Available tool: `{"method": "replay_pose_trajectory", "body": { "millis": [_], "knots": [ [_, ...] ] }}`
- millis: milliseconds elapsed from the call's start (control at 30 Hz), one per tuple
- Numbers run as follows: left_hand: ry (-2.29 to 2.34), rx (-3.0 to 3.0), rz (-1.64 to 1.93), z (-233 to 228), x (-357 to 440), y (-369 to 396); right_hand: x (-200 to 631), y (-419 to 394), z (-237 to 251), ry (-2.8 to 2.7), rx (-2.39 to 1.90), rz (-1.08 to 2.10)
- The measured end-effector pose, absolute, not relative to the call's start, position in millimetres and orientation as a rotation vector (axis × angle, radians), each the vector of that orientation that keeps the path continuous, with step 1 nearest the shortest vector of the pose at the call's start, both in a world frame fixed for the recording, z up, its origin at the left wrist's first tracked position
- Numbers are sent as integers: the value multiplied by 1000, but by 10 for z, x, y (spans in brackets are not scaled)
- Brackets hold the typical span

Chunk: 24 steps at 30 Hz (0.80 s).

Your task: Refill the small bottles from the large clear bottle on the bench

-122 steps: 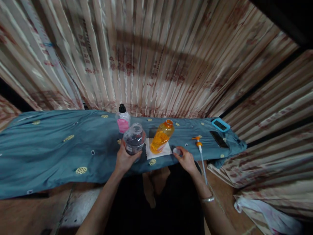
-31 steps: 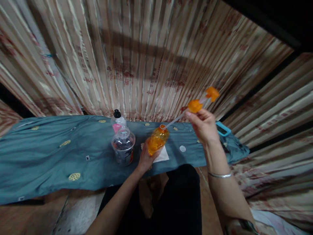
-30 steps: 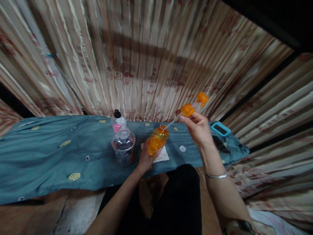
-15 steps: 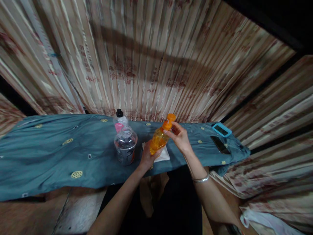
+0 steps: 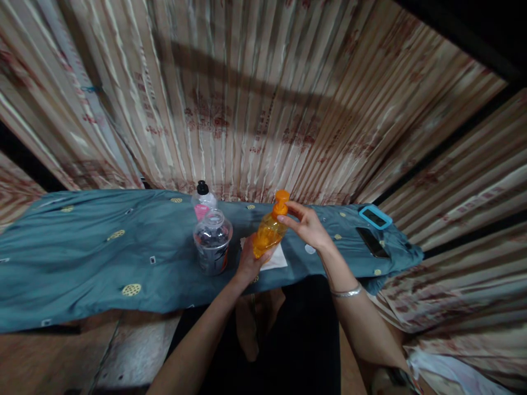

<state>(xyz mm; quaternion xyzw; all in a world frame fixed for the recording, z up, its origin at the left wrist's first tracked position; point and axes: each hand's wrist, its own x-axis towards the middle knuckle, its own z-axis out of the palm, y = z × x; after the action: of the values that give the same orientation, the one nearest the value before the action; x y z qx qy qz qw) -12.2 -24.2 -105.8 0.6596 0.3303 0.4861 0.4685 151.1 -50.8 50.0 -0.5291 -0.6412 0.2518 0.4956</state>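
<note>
A see-through orange bottle (image 5: 270, 233) with an orange pump-like top (image 5: 281, 202) is tilted slightly to the right, above the blue cloth. My left hand (image 5: 249, 262) is wrapped round its lower end. At the neck, the thumb and fingers of my right hand (image 5: 307, 224) pinch the orange top from the right side. A white tissue or paper (image 5: 278, 259) lies on the cloth beneath the bottle. Left of my hands stands a clear plastic cup (image 5: 213, 247) with a domed lid. Behind the cup is a clear bottle (image 5: 201, 202) with a black cap and pink label.
A blue patterned cloth (image 5: 90, 252) covers the long narrow table. At its right end lie a dark phone (image 5: 373, 242) and a blue-framed device (image 5: 375, 217). A small white disc (image 5: 310, 249) shows beside my right wrist. A pleated curtain (image 5: 247, 109) hangs behind the table.
The bottle has become a little more upright, its top shifting left. My right wrist has swung to the right, with the fingers still at the top. A small white disc has come into view.
</note>
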Motion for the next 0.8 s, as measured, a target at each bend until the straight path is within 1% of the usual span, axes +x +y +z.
{"method": "replay_pose_trajectory", "body": {
  "millis": [200,333,500,633,800],
  "knots": [
    [805,1651,1178,-988,-139,-256,1530,-509,419,-1510,-1224,708],
    [804,1664,1181,-992,-136,-258,1452,-511,305,-1438,-1225,627],
    [805,1639,1205,-1049,-128,-260,1313,-533,208,-1367,-1276,439],
    [804,1647,1179,-1027,-137,-261,1354,-587,350,-1422,-1348,403],
    [829,1670,1177,-1027,-147,-240,1535,-547,712,-1662,-1311,590]
  ]
}}
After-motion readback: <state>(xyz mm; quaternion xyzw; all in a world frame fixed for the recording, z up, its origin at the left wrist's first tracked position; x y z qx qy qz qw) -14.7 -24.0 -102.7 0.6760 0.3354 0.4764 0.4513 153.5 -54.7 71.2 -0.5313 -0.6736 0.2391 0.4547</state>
